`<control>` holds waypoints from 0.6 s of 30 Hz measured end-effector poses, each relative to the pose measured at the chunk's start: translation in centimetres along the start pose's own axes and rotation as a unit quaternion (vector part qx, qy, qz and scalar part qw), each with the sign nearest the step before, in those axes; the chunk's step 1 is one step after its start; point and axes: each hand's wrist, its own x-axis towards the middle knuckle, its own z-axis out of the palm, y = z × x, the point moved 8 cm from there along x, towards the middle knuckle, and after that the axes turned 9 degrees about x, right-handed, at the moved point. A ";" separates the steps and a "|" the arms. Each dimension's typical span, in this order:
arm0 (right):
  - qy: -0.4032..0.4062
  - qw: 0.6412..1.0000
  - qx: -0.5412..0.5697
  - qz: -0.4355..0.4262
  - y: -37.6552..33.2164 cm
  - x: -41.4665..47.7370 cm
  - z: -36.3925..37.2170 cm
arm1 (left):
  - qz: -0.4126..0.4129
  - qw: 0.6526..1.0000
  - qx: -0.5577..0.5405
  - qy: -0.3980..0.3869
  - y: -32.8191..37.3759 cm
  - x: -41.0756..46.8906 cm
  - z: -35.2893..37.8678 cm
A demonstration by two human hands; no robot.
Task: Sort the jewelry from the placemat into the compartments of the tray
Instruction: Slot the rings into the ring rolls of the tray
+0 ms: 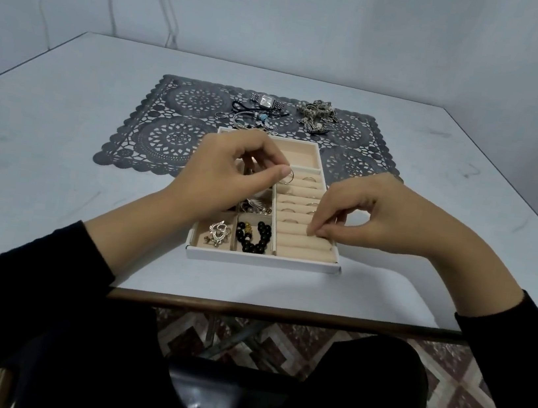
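- left hand (231, 167) above the tray (263, 261), its fingers pinching a thin ring (288, 176) over the far ring rolls (303, 243); the compartments under it are hidden.
- right hand (359, 213) curled, fingertips on a near roll; cannot tell if they grip anything.
- bead bracelet (254, 234) in a near compartment.
- watch (267, 101) and tangled pile (317, 117) on the placemat (173, 135); pieces too small to separate.

We see a white tray (263, 261) with beige lining, its far end on the grey lace placemat (180, 137). The front compartments hold a black bead bracelet (255, 233) and a silver heart pendant (218, 231). Ring rolls (303, 243) on the right carry several rings. The left hand (230, 170) pinches a thin ring (288, 176) above the tray. A watch (267, 101) and a chain pile (316, 117) lie on the mat's far side.
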 end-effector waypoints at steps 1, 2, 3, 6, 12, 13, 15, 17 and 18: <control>-0.007 1.000 0.001 0.009 0.1 0.1 0.0 | 0.000 1.000 0.001 0.000 0.0 0.0 0.0; -0.011 1.000 0.007 0.021 0.2 0.1 0.0 | 0.000 1.000 0.003 -0.001 0.0 0.0 0.0; -0.013 0.999 0.019 0.036 0.3 0.1 -0.2 | 0.000 1.000 0.005 -0.002 0.0 0.0 0.0; -0.010 0.995 0.067 0.073 0.9 0.1 -0.6 | -0.005 1.000 0.003 -0.002 -0.1 0.0 0.0; -0.021 0.989 0.087 0.114 1.4 0.6 -0.5 | -0.006 1.000 0.000 -0.003 0.0 0.0 0.0; -0.025 0.989 0.086 0.119 1.4 0.7 -0.5 | -0.006 1.000 0.000 -0.004 0.0 0.0 0.0; -0.035 0.988 0.080 0.127 1.5 0.8 -0.5 | -0.006 1.000 0.002 -0.006 -0.1 0.0 0.0; -0.043 0.987 0.076 0.134 1.4 0.8 -0.4 | -0.004 1.000 0.003 -0.006 0.0 0.0 0.1; -0.045 0.987 0.074 0.138 1.4 0.8 -0.4 | -0.003 1.000 0.003 -0.006 0.0 0.0 0.1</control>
